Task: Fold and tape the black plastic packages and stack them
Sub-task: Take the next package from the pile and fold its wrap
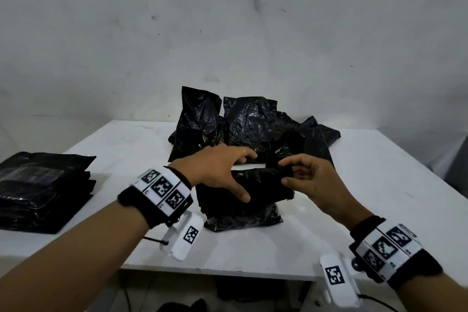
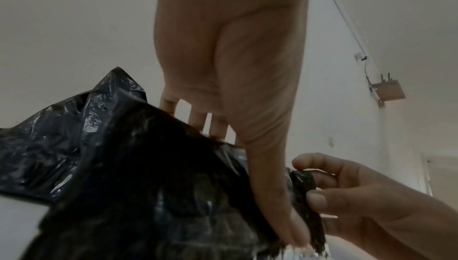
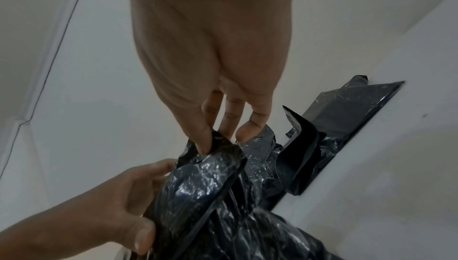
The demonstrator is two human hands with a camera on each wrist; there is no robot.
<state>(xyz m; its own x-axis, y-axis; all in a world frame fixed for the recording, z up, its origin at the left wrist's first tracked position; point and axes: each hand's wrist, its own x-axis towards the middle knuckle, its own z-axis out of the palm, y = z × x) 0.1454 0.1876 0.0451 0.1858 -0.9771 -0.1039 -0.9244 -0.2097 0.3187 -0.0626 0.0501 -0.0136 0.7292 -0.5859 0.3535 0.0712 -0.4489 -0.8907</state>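
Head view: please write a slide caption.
Both hands fold a black plastic package on the white table.

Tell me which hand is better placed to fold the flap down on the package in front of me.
Right. The right hand already pinches the flap edge of the package, while the left hand lies spread over its body with its thumb against it, likely better used to steady it.

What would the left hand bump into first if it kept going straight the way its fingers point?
Probably the heap of loose black bags at the back of the table. The left hand is spread over the package in front, fingers aimed toward that heap. How much gap remains is hard to judge.
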